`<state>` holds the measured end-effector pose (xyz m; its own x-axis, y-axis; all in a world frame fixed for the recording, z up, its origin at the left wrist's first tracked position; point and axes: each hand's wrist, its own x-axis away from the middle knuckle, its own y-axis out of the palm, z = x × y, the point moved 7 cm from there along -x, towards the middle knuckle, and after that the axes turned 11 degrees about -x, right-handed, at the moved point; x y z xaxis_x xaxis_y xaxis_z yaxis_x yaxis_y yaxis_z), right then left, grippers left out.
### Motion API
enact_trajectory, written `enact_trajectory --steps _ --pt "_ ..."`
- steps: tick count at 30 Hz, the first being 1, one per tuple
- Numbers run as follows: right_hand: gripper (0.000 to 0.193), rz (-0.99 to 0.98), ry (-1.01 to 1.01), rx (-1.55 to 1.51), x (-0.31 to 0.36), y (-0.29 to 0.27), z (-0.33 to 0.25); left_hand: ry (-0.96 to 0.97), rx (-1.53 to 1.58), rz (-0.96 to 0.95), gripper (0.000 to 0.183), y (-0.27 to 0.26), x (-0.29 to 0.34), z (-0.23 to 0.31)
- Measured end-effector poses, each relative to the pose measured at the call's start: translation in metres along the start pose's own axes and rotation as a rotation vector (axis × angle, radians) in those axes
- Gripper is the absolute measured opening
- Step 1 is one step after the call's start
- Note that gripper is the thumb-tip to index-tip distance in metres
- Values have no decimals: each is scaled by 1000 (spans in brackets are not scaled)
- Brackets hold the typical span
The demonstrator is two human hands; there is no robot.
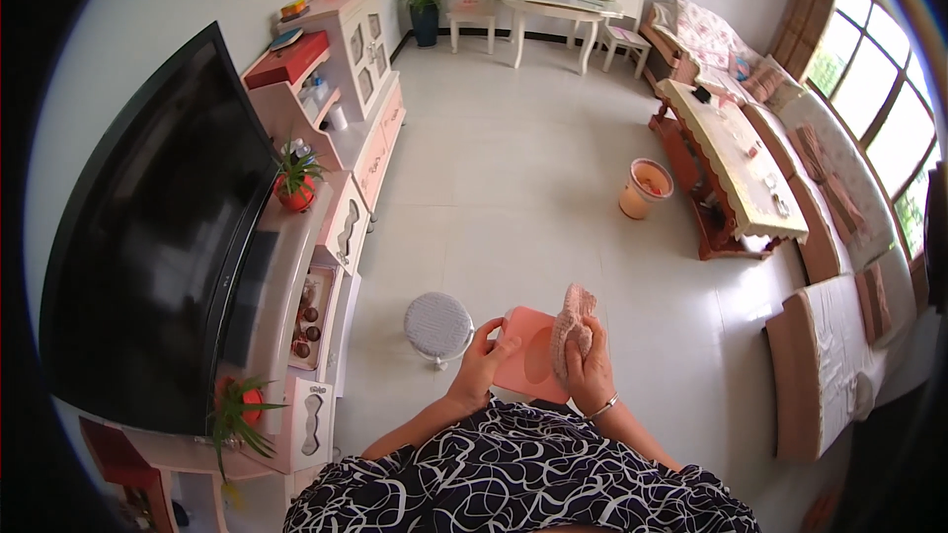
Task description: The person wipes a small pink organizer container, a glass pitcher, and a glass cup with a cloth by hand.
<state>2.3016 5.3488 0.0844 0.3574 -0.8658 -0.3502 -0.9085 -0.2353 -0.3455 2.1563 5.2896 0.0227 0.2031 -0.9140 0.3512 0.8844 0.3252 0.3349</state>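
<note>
In front of my body, my left hand (486, 360) grips the left edge of a flat-faced pink box (515, 367) with rounded corners. A darker oval, like a tissue box opening, marks the face turned up to me. My right hand (591, 372) has its fingers closed round a bunched pale pink cloth (576, 308), held against the box's right side. Part of the cloth sticks up above my fingers. To the left of my left hand stands a round stool (437, 324) with a grey padded seat.
At my left, a pink-and-white cabinet (341, 222) carries a large television (158, 237) and potted plants (296, 183). A waste bin (642, 192) stands on the tiled floor, beside a cloth-covered coffee table (736, 153). A sofa (805, 178) lines the right. A white table (553, 2) stands far off.
</note>
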Motion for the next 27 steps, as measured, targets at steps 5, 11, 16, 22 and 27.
enact_trajectory --steps 5,11,16,22,27 --pt "25 -138 38 -182 -35 35 -2 87 96 130 49 -32 -36 13" --pt "27 -330 -337 -49 -101 66 12 147 121 389 49 -54 -83 55" --pt "22 -254 -329 24 -202 66 47 173 -12 319 63 -46 -156 64" --pt "30 -179 158 -222 -331 29 129 155 -271 110 61 -6 -228 108" --pt "36 -151 37 -415 -373 26 143 78 -238 102 57 -6 -272 112"
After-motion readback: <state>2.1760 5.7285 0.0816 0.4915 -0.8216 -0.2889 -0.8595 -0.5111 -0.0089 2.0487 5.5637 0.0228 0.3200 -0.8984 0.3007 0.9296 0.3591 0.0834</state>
